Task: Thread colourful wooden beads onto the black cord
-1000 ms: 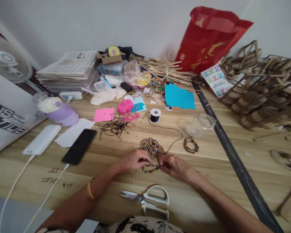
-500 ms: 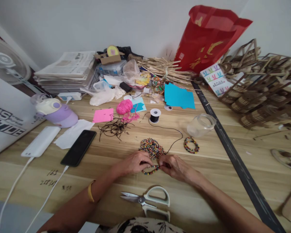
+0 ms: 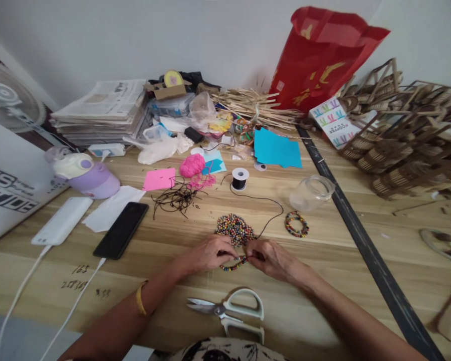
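Between my two hands lies a loop of multicoloured beads, a bead string curved toward me. My left hand pinches it at its upper left side. With thumb and finger closed, my right hand grips the string's right end. A black cord runs from near my right hand to a spool of black cord. Just beyond my fingers is a heap of loose beads. Two finished-looking bead bracelets rest to the right. Scissors with pale handles lie close to me.
A glass jar stands at the right, beside a dark strip. Left are a black phone, a white power bank and tangled black cord pieces. Pink yarn, newspapers and woven baskets sit farther back.
The left fingertips have shifted very slightly to the right along the bead string. My right hand keeps its place, and the view has tilted a touch.
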Demonstrator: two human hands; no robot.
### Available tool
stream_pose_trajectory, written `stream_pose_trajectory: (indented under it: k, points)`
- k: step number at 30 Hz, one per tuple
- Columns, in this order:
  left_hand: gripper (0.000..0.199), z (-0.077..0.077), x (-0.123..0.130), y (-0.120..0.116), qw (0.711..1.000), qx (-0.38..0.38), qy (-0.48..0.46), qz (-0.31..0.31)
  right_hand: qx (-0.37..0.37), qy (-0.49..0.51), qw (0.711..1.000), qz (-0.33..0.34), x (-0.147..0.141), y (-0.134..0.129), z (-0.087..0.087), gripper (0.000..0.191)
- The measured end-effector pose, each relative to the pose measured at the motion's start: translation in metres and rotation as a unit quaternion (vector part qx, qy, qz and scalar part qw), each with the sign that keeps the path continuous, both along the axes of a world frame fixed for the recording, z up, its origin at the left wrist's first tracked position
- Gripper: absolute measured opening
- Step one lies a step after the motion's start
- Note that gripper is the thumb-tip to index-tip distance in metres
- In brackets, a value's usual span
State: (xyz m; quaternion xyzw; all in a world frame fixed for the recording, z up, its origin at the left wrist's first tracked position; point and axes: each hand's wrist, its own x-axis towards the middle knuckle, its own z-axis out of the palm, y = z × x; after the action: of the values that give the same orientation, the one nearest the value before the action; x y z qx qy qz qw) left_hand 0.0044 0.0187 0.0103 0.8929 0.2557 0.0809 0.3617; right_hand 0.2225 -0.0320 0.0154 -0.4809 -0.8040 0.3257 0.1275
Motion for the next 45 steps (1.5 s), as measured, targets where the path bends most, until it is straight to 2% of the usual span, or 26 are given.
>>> stream_pose_trajectory:
  k: [14, 19, 28, 37, 45]
  points:
    - [0.017, -0.001, 0.0, 0.0, 1.0, 0.016, 0.009, -0.008, -0.012, 0.003, 1.0, -0.007, 0.002, 0.0, -0.007, 0.011]
    - [0.017, -0.001, 0.0, 0.001, 1.0, 0.022, 0.01, -0.013, -0.008, 0.004, 1.0, -0.006, 0.001, 0.0, -0.004, 0.012]
    - [0.017, 0.004, -0.001, 0.002, 1.0, 0.0, 0.012, -0.015, -0.017, 0.008, 1.0, -0.004, 0.002, 0.001, -0.01, 0.01]
    - [0.017, 0.009, -0.006, 0.002, 1.0, -0.013, -0.008, -0.024, -0.019, 0.014, 1.0, -0.005, 0.002, 0.001, -0.008, 0.009]
    - [0.017, 0.008, -0.007, 0.004, 1.0, -0.012, -0.001, -0.026, -0.015, 0.014, 1.0, -0.002, 0.003, 0.001, -0.01, 0.01]
